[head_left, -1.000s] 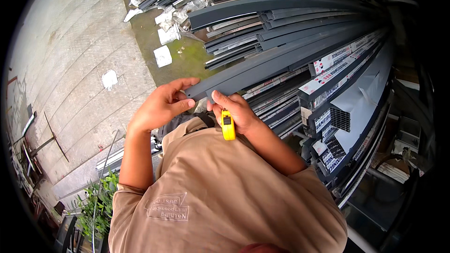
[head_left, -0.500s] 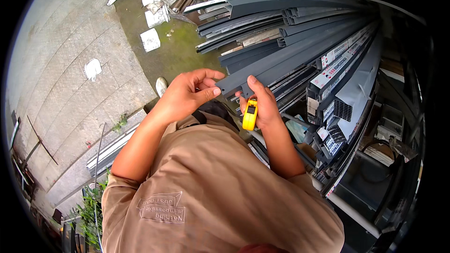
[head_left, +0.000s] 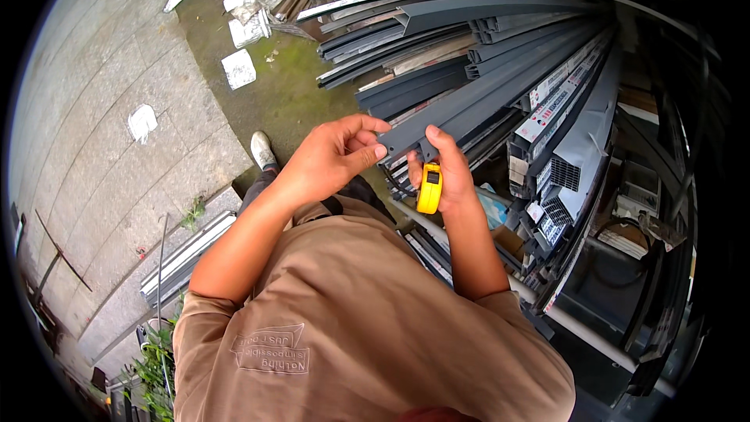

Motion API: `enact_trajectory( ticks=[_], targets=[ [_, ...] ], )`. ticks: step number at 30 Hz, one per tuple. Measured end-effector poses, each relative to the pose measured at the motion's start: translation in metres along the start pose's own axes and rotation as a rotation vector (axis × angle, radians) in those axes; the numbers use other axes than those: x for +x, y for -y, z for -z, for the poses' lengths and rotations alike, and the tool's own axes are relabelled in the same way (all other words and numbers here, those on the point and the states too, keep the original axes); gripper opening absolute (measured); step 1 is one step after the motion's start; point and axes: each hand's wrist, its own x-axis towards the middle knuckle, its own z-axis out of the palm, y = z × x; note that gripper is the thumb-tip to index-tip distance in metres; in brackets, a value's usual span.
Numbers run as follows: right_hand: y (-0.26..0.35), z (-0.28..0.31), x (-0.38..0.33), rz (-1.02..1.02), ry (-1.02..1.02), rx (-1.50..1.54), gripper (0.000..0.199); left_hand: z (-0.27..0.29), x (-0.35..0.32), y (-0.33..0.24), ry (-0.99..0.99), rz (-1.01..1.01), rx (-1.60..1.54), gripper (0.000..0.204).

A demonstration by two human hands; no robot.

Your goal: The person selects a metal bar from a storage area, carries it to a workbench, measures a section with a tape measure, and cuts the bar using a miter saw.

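Note:
My left hand [head_left: 332, 158] pinches the near left corner of a long dark grey metal profile [head_left: 457, 113], thumb and forefinger at its end beside a small hole. Round the profile's near edge closes my right hand [head_left: 455, 176], its thumb on top and the fingers partly hidden beneath. A yellow tape measure [head_left: 430, 187] with a black patch sits against that hand's palm side, just below the profile's end. Whether the fingers grip it or it hangs there, I cannot tell. The profile's far end runs into the stack at the upper right.
Many more grey profiles [head_left: 437, 74] lie stacked ahead and to the right. Boxed profile bundles [head_left: 539, 129] rest on a rack with a pale pipe [head_left: 590, 348]. White scraps [head_left: 238, 69] lie on the ground. Paving [head_left: 86, 109] spreads left, with a plant [head_left: 156, 359] at lower left.
Both hands, the profile end and the tape measure sit slightly farther right in the picture. The surroundings have shifted left, and more of my shoe and leg shows. Both grips stay the same.

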Motion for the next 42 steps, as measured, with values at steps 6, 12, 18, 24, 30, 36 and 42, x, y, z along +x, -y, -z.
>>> enact_trajectory(
  ticks=[6, 12, 18, 24, 30, 36, 42],
  targets=[
    [-0.007, 0.019, -0.002, -0.026, 0.079, 0.063, 0.042, 0.004, 0.009, 0.003, 0.068, 0.043, 0.001, 0.034],
    [-0.013, 0.017, -0.005, -0.078, 0.045, 0.143, 0.038, 0.014, 0.093, 0.007, 0.048, 0.013, -0.021, 0.04],
    [-0.016, 0.02, -0.001, -0.045, 0.078, 0.141, 0.036, -0.011, 0.222, 0.009, 0.018, -0.124, -0.009, 0.033],
    [-0.015, 0.023, -0.002, -0.036, 0.099, 0.085, 0.043, -0.051, 0.294, 0.009, 0.084, -0.103, -0.122, 0.035],
    [-0.012, 0.025, -0.002, -0.048, 0.112, 0.047, 0.043, -0.062, 0.318, 0.013, 0.137, -0.048, -0.133, 0.04],
    [-0.012, 0.031, 0.0, -0.037, 0.149, 0.002, 0.043, -0.075, 0.325, 0.017, 0.082, -0.021, -0.151, 0.042],
    [-0.013, 0.033, 0.001, -0.064, 0.131, -0.002, 0.043, -0.083, 0.327, 0.016, 0.002, -0.024, -0.085, 0.042]
  ],
)
